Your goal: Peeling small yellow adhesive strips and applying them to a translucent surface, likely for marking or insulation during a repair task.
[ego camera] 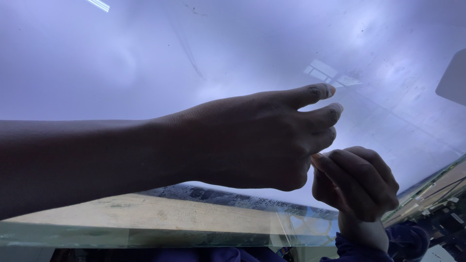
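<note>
Both hands' grip (315,157) over glass sheet (145,58)

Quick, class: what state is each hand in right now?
Left hand: loosely open, fingers stretched over the glass sheet, holding nothing visible.
Right hand: curled closed; contents cannot be told.

A dark flat panel with a straight edge (454,77) juts in at the far right. Along the near edge runs a pale wooden board (160,213), and beside it, further off, a dark grey speckled strip (228,198). Cluttered dark fittings (444,218) fill the near right corner.
</note>
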